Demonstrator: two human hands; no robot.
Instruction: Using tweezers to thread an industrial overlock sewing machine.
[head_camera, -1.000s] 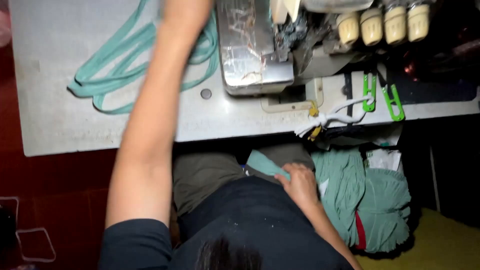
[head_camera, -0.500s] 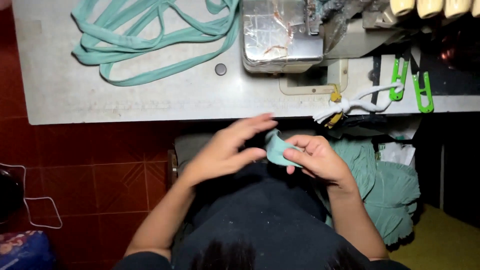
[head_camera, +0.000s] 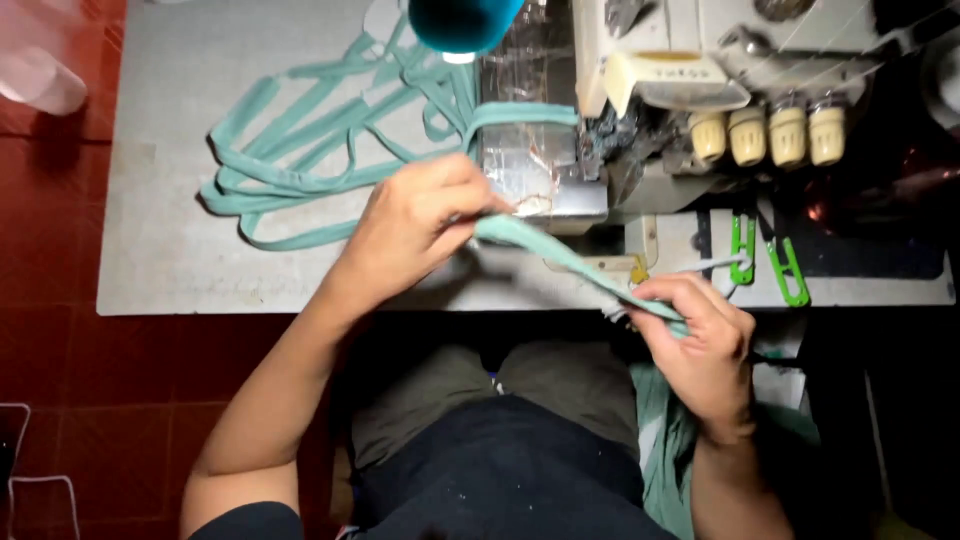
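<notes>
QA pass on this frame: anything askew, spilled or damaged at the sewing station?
Nothing damaged or spilled. Teal strips lie in a loose tangle on the table, left of the machine. Left hand and right hand hold one teal strip taut.

You have just one camera, on your head. It looks straight down from close above at the bench (head_camera: 170, 270), your lap and the front of the sewing machine (head_camera: 640, 110). The red floor (head_camera: 50, 380) shows at the left.

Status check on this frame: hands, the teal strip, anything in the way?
Left hand and right hand each pinch an end of the teal fabric strip, stretched taut between them. Sewing machine right behind it; green snips beside the right hand.
</notes>
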